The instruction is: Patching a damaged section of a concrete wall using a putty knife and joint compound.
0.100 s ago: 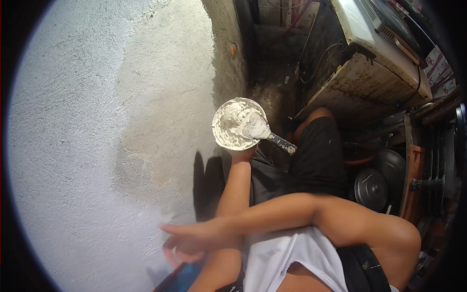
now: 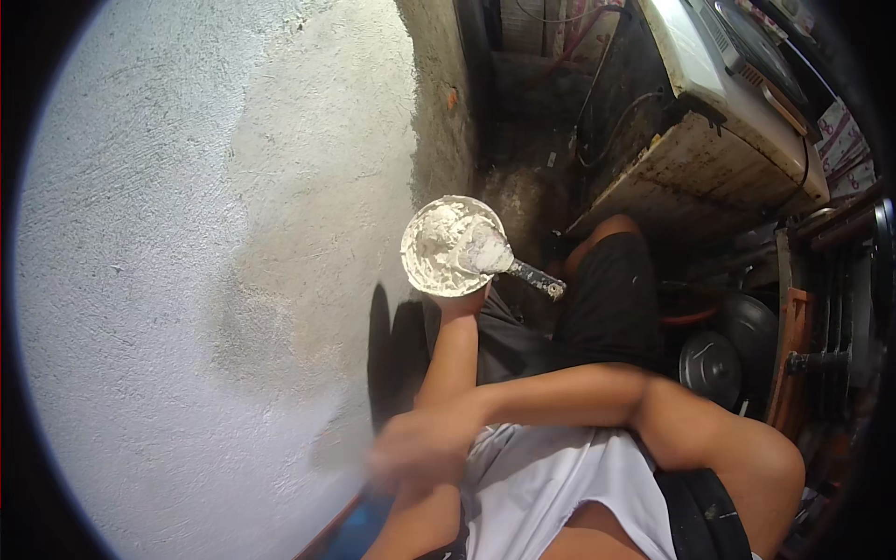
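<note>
My left hand (image 2: 461,303) supports a round tub (image 2: 408,245) from below, its fingers mostly hidden under it. White putty (image 2: 437,233) coats the inside of the tub. A putty knife (image 2: 536,277) rests in it, its blade smeared with putty and its dark handle sticking out over the rim to the right. Crossing in front of my body, my right arm brings my right hand (image 2: 420,446) over my left forearm, close to the elbow. That hand is smeared by motion, so its fingers cannot be made out, and no tool shows in it.
A rough wall (image 2: 140,308), painted pale with a bare greyish patch, rises along my left. To the right stands a rusty white appliance (image 2: 737,168). Dark pots with lids (image 2: 711,366) sit beside a wooden frame (image 2: 791,345). Something blue (image 2: 359,530) lies at the lower left.
My right hand has drawn back to the right from beside the wall and now lies across my left forearm. The tub sits slightly lower and further left in view.
</note>
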Demonstrator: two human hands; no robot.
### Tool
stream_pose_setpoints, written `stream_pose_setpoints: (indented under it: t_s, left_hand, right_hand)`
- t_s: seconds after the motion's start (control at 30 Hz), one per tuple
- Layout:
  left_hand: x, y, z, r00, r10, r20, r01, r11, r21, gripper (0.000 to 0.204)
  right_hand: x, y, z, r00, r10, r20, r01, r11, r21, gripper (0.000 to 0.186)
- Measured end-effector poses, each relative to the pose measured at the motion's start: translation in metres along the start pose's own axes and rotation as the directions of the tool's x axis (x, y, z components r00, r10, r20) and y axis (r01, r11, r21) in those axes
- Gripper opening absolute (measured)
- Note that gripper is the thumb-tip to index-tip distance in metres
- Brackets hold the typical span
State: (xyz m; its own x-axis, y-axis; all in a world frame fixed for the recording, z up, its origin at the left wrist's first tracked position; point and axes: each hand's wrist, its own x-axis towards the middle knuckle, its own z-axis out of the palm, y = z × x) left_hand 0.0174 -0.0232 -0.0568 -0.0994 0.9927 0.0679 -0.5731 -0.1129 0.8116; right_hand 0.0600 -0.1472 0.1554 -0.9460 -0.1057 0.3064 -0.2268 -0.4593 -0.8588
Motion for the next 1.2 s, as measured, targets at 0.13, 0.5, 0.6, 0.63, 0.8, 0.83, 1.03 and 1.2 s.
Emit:
stream_pose_setpoints:
  t_s: [0.13, 0.5, 0.6, 0.63, 0.8, 0.83, 1.03, 1.2]
  left_hand:
    - [0.003, 0.037, -0.004, 0.976, -0.218, -0.003, 0.146, 0.666, -0.731, 0.075]
    - [0.019, 0.045, -0.012, 0.941, -0.335, -0.038, 0.203, 0.653, -0.730, 0.077]
    - [0.021, 0.036, -0.018, 0.949, -0.316, -0.014, 0.206, 0.651, -0.731, 0.076]
    - [0.022, 0.031, -0.020, 0.957, -0.289, 0.025, 0.214, 0.647, -0.731, 0.075]
    - [0.026, 0.028, -0.021, 0.948, -0.309, 0.071, 0.259, 0.625, -0.737, 0.072]
    - [0.027, 0.026, -0.018, 0.957, -0.283, 0.070, 0.248, 0.665, -0.705, 0.071]
    - [0.012, 0.003, -0.003, 0.935, -0.343, 0.087, 0.275, 0.547, -0.791, 0.070]
    - [0.014, -0.007, -0.004, 0.953, -0.272, 0.136, 0.271, 0.555, -0.786, 0.070]
  right_hand:
    - [-0.065, -0.038, -0.018, 0.948, 0.317, -0.014, -0.284, 0.828, -0.484, 0.062]
    - [-0.132, 0.034, -0.067, 0.514, 0.092, -0.853, -0.856, -0.013, -0.517, 0.020]
    - [-0.132, -0.010, -0.059, 0.508, 0.277, -0.816, -0.841, -0.043, -0.539, 0.026]
    - [-0.130, -0.030, -0.051, 0.608, 0.271, -0.746, -0.794, 0.213, -0.570, 0.021]
    - [-0.118, -0.076, -0.045, 0.447, -0.397, -0.802, -0.703, 0.399, -0.589, 0.022]
    - [-0.125, -0.071, -0.063, 0.436, -0.563, -0.702, -0.755, 0.196, -0.626, 0.026]
    - [-0.162, -0.014, -0.075, 0.072, -0.410, -0.909, -0.892, 0.380, -0.242, 0.041]
    - [-0.167, -0.016, -0.065, 0.042, -0.218, -0.975, -0.945, 0.308, -0.110, 0.032]
